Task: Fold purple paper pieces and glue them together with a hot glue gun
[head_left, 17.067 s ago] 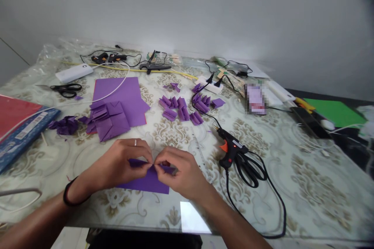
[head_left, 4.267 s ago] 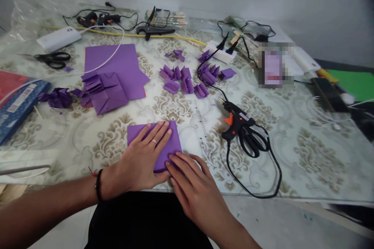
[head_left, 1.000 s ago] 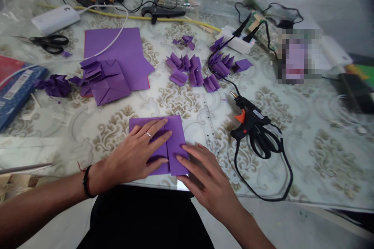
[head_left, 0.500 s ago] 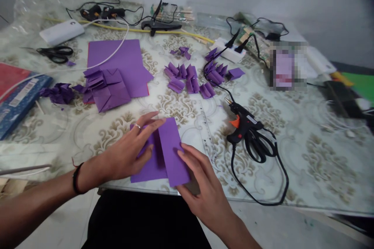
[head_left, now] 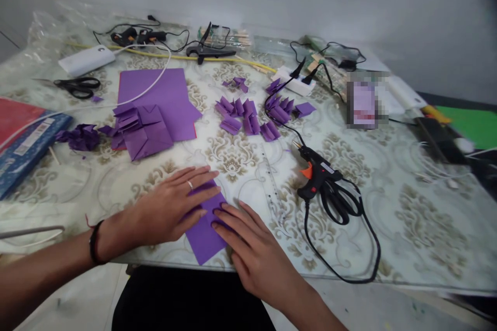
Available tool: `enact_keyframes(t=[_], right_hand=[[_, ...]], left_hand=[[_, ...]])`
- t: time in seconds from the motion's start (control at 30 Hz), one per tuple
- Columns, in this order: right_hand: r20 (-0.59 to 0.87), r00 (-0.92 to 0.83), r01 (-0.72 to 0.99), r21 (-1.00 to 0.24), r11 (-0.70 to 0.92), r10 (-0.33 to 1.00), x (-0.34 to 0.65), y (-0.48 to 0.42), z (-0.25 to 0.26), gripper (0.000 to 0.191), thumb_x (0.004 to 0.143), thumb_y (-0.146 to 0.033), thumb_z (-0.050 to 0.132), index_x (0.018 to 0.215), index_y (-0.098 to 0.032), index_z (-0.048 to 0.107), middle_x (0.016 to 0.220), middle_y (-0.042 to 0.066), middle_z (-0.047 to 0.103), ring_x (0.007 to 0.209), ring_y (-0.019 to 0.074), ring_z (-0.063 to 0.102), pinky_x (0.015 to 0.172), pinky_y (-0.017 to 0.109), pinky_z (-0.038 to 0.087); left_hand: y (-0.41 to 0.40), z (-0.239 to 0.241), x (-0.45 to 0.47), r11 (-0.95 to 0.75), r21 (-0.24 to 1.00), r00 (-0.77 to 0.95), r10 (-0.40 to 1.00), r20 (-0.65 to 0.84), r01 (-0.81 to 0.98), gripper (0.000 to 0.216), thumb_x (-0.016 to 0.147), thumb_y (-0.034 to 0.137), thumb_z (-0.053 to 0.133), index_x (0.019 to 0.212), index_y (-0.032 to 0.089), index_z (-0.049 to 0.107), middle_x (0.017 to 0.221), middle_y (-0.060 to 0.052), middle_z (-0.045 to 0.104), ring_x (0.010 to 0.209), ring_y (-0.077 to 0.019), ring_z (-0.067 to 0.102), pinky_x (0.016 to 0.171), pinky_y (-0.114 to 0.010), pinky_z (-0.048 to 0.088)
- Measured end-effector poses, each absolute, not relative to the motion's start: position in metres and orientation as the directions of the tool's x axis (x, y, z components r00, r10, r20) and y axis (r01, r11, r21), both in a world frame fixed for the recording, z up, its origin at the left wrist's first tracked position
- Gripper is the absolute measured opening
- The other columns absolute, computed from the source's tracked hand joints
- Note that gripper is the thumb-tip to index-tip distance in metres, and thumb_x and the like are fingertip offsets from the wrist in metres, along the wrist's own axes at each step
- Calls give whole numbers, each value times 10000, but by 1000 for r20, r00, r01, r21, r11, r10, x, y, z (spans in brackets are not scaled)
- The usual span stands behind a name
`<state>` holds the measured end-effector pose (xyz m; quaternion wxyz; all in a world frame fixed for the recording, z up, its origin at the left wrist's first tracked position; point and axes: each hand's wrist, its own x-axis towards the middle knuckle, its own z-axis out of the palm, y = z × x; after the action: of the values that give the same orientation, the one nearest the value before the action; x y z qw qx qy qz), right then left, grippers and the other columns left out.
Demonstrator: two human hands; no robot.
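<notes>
A folded sheet of purple paper [head_left: 205,244] lies at the table's front edge, in front of me. My left hand [head_left: 166,208], with a ring on one finger, rests open across its upper left part, fingers stretched out. From the right, my right hand [head_left: 258,253] presses its extended fingertips on the paper; that hand is open too. Parts of the sheet are hidden under both hands. Just right of the right hand, a clear ruler [head_left: 271,181] lies on the patterned cover.
A glue gun [head_left: 320,168] with black-handled scissors [head_left: 339,201] lies at right. Beyond are several small folded purple pieces [head_left: 250,118], larger purple sheets [head_left: 171,88], a folded purple paper form [head_left: 149,132], a power strip [head_left: 294,81], and more scissors [head_left: 79,85] at left.
The raised purple flap now lies flat, and the sheet sits turned at an angle. My right hand has moved left onto it, beside the left hand. The head view has shifted slightly.
</notes>
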<state>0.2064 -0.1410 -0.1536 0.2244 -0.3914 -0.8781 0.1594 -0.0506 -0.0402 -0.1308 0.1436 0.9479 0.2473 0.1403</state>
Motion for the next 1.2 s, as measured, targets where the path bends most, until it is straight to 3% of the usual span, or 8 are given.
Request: enact_keyframes(t=[0.17,0.33,0.57,0.73,0.93,1.2], right_hand=[[276,-591,595,-485,640,758,206,-137,-151,515,886,-13,495,1356,-90,690,1449,152,715,1442,308,579,1264,610,469],[306,-481,698,-434,570,822,199,-130,-149,304,1038,-108,519,1265,-65,717,1230,170,756,1143,284,678,1024,470,619],[253,-468,788,-315,530,847,192,-114,-150,352,1025,-46,509,1329,-28,685,1113,169,743,955,289,684,836,465,616],[200,-518,796,-243,554,832,189,-97,-148,367,1027,-70,550,1376,-34,657,1043,135,743,916,299,667,797,473,596],[170,-591,765,-193,615,789,196,-91,-143,301,1010,-41,560,1270,-69,709,1022,113,741,917,282,664,836,456,596],[170,-665,715,-135,686,727,213,-112,-137,250,971,-24,580,1137,-69,763,916,102,721,822,263,640,762,420,602]], left_hand=[[-53,-151,-51,-857,260,866,485,119,444,493,1109,220,490,1600,174,510,1713,-176,472,1641,-333,382,1330,-559,363],[-53,-152,-52,-869,205,875,475,92,450,515,1118,223,463,1631,183,481,1746,-167,428,1662,-314,342,1361,-524,275],[-54,-153,-51,-851,177,850,516,107,495,632,1105,299,475,1695,105,353,1772,-161,386,1684,-279,288,1387,-480,186],[-53,-151,-51,-838,199,840,534,100,509,686,1092,343,511,1711,120,319,1770,-153,391,1678,-277,306,1394,-499,159],[-53,-151,-51,-832,223,838,537,95,508,674,1074,308,523,1696,109,359,1773,-167,378,1678,-302,302,1387,-518,167],[-55,-143,-48,-812,269,838,545,33,517,607,1068,274,582,1662,333,472,1817,-143,279,1677,-377,288,1342,-623,231]])
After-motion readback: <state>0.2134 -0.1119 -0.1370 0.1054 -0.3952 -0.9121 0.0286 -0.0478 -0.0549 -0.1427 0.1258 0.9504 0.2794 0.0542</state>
